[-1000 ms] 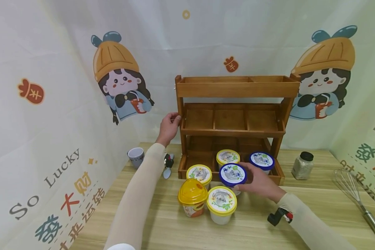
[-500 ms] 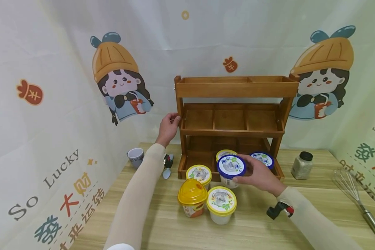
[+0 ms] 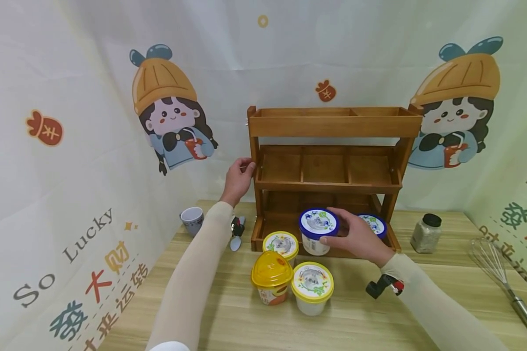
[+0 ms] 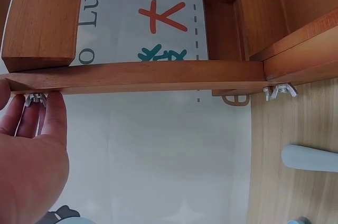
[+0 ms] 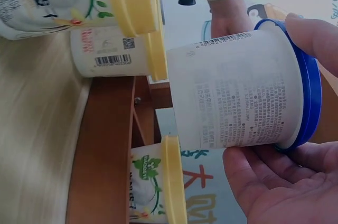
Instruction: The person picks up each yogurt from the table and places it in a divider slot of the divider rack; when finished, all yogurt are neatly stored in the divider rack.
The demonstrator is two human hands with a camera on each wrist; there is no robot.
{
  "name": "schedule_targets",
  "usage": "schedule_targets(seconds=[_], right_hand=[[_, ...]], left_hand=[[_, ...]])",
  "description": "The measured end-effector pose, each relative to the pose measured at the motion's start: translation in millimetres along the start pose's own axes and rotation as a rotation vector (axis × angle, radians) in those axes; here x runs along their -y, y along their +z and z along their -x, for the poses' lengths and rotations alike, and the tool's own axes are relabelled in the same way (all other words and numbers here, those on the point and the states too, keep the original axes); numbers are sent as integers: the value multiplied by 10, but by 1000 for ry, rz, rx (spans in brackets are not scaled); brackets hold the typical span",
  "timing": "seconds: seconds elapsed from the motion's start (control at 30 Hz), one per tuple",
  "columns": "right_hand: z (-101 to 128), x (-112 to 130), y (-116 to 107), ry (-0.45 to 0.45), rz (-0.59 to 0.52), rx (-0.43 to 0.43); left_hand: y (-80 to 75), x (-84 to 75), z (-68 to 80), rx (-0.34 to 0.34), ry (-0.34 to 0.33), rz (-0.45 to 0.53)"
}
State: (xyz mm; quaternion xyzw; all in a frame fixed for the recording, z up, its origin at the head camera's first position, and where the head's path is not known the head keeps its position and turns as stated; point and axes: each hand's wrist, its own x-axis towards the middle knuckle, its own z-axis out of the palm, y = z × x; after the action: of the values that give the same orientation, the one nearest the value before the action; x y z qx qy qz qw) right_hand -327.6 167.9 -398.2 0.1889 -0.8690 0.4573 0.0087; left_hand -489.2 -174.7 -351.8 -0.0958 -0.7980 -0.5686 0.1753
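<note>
Before the wooden rack (image 3: 334,126), my right hand (image 3: 355,236) grips a blue-lidded cup (image 3: 317,230), two shelved, three left; left fingers (image 4: 53,121) pinch its post.

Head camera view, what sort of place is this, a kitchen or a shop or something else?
Probably a staged tabletop set, not a real kitchen: printed cartoon backdrop sheets wall in a wooden table holding a small wooden shelf rack, lidded tubs, a spice jar and a whisk.

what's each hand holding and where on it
Right hand grips the blue-lidded cup by its lid rim. Left hand holds the rack at its left post.
</note>
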Motion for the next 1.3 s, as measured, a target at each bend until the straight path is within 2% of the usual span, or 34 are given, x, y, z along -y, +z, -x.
schedule_targets(seconds=[0.3, 0.8, 1.17, 1.3], right_hand=[[-187, 87, 56, 15, 23, 2], [-541, 260, 251, 20, -5, -21], [-872, 239, 408, 22, 42, -35], [-965, 222, 490, -4, 54, -31]], left_hand=[[-21, 13, -8, 18, 15, 26], [-12, -19, -26, 35, 7, 29], [-18, -3, -28, 31, -6, 33], [-6, 0, -23, 19, -9, 17]])
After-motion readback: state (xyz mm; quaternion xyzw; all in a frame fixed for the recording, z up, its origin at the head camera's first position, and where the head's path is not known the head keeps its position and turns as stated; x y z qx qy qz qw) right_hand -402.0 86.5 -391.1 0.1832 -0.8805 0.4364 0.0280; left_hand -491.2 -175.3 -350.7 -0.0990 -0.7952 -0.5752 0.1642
